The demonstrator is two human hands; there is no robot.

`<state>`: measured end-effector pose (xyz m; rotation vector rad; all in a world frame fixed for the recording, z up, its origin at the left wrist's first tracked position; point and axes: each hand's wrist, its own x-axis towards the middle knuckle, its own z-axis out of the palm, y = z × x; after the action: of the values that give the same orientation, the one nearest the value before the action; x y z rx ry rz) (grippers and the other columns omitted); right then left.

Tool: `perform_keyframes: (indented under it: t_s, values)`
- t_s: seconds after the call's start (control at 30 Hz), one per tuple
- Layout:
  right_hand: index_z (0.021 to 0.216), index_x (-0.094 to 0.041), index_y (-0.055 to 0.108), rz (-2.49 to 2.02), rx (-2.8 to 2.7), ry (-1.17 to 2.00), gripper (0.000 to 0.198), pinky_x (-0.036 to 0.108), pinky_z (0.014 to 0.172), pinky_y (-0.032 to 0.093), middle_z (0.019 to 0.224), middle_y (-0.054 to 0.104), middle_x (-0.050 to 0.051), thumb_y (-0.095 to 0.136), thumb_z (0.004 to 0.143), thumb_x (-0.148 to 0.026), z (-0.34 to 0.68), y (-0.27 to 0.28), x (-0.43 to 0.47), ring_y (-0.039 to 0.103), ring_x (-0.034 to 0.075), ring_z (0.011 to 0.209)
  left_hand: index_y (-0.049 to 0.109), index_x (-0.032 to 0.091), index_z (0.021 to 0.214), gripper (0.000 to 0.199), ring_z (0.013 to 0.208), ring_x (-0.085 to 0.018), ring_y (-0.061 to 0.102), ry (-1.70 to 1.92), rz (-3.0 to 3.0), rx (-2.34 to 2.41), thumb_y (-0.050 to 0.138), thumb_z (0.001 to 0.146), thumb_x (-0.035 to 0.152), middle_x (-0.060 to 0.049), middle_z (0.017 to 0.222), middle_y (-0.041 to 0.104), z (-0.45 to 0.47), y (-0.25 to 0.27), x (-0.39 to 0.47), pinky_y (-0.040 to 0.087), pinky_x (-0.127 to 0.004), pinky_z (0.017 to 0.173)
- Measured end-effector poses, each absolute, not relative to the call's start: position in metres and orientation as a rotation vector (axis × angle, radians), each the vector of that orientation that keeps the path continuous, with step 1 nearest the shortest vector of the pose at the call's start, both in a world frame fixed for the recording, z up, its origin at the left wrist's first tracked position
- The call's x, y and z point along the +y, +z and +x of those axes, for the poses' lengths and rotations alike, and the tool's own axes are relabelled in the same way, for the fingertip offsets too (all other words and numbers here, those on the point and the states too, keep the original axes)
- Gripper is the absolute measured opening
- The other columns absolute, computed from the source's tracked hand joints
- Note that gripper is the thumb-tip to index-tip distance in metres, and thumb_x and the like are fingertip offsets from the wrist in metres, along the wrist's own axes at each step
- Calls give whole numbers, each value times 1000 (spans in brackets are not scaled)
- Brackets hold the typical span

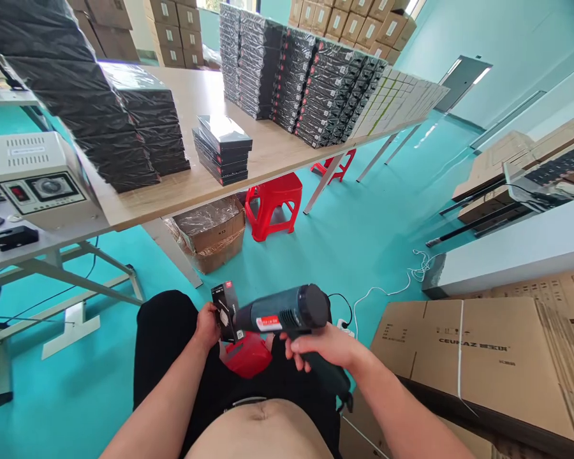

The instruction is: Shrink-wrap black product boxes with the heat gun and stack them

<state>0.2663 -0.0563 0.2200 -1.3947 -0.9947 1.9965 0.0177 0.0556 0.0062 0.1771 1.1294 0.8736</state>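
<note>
My right hand is wrapped round the grip of a dark heat gun with a red and white label. Its nozzle points left, toward a small black box with a red corner and a printed picture. That box is held upright by its left edge in my left hand, above my lap. The nozzle covers part of the box's right side; whether the two touch, I cannot tell. Between my legs shows a red stool.
A wooden-topped table bears a short stack of black boxes and tall wrapped stacks. Left stands a beige machine with a dial. Red stools, a carton, flattened cartons and a white cable surround me.
</note>
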Motion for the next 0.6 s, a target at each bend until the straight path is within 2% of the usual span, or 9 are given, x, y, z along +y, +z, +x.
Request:
perform_keyframes:
  t_s: [0.1,0.17,0.3,0.43,0.5,0.6]
  values:
    - [99,-12,66,-1363,-1113,2254,33,25,51,46,76,67,5,65,67,-23,286,224,-67,60,13,56,60,16,92,32,66,-24,65,880,188,1001,44,70,33,-5,67,63,11,13,55,54,-39,64]
    - [98,-11,66,-1376,-1073,2329,35,25,51,47,77,68,6,67,66,-24,299,222,-71,61,14,56,58,12,109,45,75,-28,67,782,164,807,45,77,41,-11,82,67,7,21,54,54,-44,69]
    - [98,-11,64,-1488,-908,2043,34,24,48,46,76,67,6,65,68,-28,304,203,-59,60,14,55,45,10,132,66,102,-35,62,551,84,451,43,84,56,-21,115,62,4,45,53,47,-55,85]
    - [96,-12,63,-1439,-721,1726,31,25,50,48,77,67,6,64,71,-31,277,189,-26,61,14,58,44,8,133,74,111,-35,57,584,48,391,41,83,63,-23,122,59,7,59,48,41,-56,95]
    - [97,-13,62,-1361,-707,1736,30,25,52,49,80,68,6,63,72,-30,261,192,-16,61,14,60,48,9,130,72,109,-36,58,597,32,433,44,82,63,-22,117,62,6,57,47,43,-56,92]
    - [97,-12,64,-1249,-892,1956,29,26,51,49,78,68,6,64,71,-27,250,206,-14,61,14,57,58,10,117,57,98,-35,65,644,8,552,50,83,55,-18,101,70,2,49,49,49,-52,86]
